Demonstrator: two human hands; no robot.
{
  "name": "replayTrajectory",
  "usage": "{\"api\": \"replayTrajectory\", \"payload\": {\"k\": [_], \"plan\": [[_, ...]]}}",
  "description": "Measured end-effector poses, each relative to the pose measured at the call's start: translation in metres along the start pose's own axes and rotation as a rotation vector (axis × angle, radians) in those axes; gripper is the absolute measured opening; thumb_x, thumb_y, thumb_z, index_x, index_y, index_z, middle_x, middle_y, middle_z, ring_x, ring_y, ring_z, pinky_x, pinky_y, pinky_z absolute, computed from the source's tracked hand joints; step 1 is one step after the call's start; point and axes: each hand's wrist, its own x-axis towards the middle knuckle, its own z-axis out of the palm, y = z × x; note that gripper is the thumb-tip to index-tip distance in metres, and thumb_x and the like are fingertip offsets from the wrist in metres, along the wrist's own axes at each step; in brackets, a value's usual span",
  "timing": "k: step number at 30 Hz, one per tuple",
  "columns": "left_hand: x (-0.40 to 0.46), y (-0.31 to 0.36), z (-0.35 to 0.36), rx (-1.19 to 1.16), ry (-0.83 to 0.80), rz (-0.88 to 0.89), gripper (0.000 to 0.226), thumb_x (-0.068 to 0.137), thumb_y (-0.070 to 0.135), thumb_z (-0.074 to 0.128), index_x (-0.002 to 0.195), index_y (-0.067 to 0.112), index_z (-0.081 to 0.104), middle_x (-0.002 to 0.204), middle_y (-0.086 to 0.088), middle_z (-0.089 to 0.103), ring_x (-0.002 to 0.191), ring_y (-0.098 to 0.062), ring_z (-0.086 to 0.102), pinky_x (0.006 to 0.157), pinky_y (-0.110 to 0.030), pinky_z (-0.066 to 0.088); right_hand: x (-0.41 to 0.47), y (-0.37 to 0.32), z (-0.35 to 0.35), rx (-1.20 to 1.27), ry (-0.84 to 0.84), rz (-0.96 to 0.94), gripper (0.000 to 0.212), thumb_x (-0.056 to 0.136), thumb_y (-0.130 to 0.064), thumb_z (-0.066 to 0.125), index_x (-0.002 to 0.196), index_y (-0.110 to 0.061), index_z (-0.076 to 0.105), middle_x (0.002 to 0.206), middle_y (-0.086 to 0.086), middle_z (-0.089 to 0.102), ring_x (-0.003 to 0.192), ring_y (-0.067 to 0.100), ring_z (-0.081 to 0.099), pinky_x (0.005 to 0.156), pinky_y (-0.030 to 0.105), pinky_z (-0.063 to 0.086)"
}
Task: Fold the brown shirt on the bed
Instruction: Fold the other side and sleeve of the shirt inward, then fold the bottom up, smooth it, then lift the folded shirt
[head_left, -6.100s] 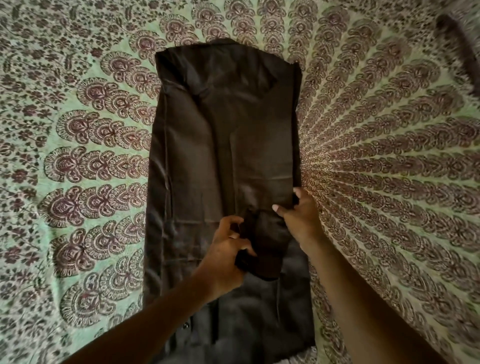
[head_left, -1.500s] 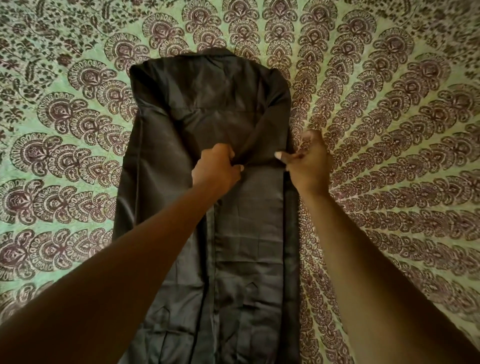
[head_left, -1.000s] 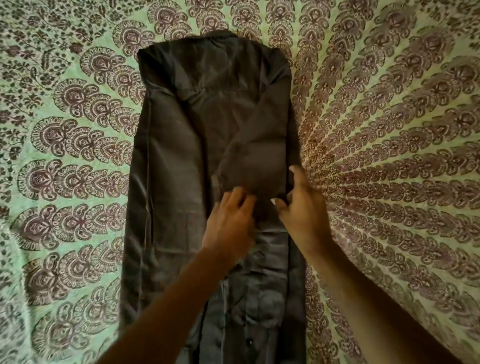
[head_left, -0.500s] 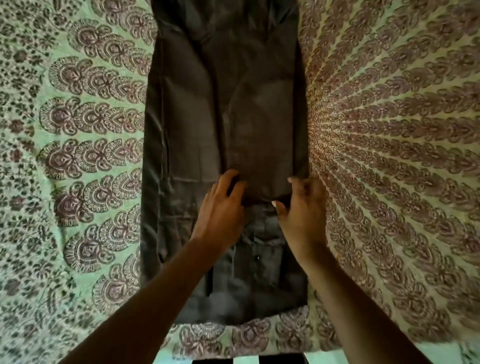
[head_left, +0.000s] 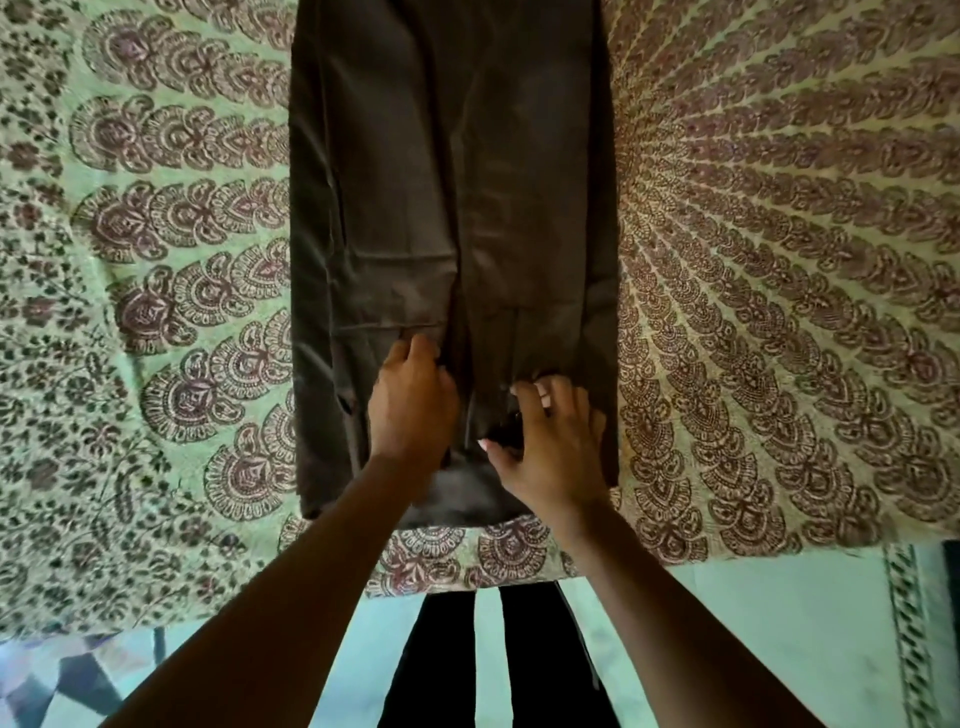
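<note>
The brown shirt (head_left: 452, 208) lies lengthwise on the bed as a long narrow strip, its sides folded inward, its top end cut off by the frame. A folded-in sleeve runs down its right half. My left hand (head_left: 410, 400) rests knuckles-up on the cloth near the hem, fingers curled onto the sleeve's left edge. My right hand (head_left: 550, 447) sits beside it, thumb and fingers pinching the sleeve's lower end. The hem (head_left: 462, 506) lies just short of the bed's front edge.
The bed is covered by a green bedspread (head_left: 779, 260) with a maroon mandala print. Its front edge (head_left: 727, 556) runs across the lower frame. Below it are pale floor (head_left: 753, 649) and my dark trouser legs (head_left: 498, 654).
Both hands slid down the sleeve from the shirt's upper part toward the hem. The view tilted down, bringing the bed edge, floor and my legs into sight.
</note>
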Motion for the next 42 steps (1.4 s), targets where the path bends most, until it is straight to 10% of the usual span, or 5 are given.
{"api": "replayTrajectory", "payload": {"k": [8,15,22,31,42], "plan": [[0.011,-0.023,0.005,-0.096,-0.022,0.149,0.02,0.09,0.008,0.064,0.109,0.009,0.065,0.109,-0.009,0.064,0.082,-0.03,0.066,0.07,-0.048,0.058,0.008,0.014,-0.008,0.02,-0.129,-0.107,0.063,0.076,-0.056,0.079,0.124,-0.022,0.059,0.122,0.005,0.048,0.114,0.032,0.048,0.086,0.048,0.045],[0.006,-0.051,-0.007,-0.347,0.158,0.163,0.008,0.092,0.017,0.074,0.094,0.011,0.069,0.088,-0.003,0.069,0.071,-0.01,0.064,0.061,-0.013,0.05,0.013,0.023,-0.014,0.001,-0.185,-0.16,0.066,0.073,-0.051,0.084,0.128,-0.025,0.06,0.125,0.004,0.048,0.118,0.031,0.046,0.091,0.05,0.04],[-0.016,-0.112,-0.037,-0.113,0.105,-0.102,0.03,0.092,-0.001,0.057,0.115,0.017,0.066,0.129,-0.013,0.045,0.117,-0.034,0.043,0.093,-0.059,0.05,0.001,0.026,-0.03,0.044,-0.067,-0.12,0.042,0.092,-0.039,0.068,0.133,-0.03,0.062,0.134,0.005,0.05,0.122,0.03,0.046,0.095,0.05,0.044],[-0.021,-0.179,-0.078,0.264,-0.116,0.288,0.114,0.065,-0.033,0.043,0.152,0.042,0.04,0.149,-0.021,0.031,0.112,-0.037,0.045,0.068,-0.048,0.061,0.011,0.103,-0.043,-0.279,-0.125,-0.457,0.112,0.062,0.01,0.082,0.152,-0.041,0.041,0.139,0.02,0.047,0.111,0.039,0.05,0.08,0.05,0.054],[-0.006,-0.164,-0.078,0.421,-0.232,0.496,0.083,0.082,0.021,0.076,0.149,0.055,0.04,0.151,-0.025,0.031,0.115,-0.046,0.044,0.081,-0.061,0.056,0.043,0.123,-0.057,-0.604,-0.163,-0.92,0.105,0.076,0.002,0.072,0.157,-0.049,0.028,0.153,0.021,0.041,0.12,0.041,0.048,0.084,0.053,0.048]]}}
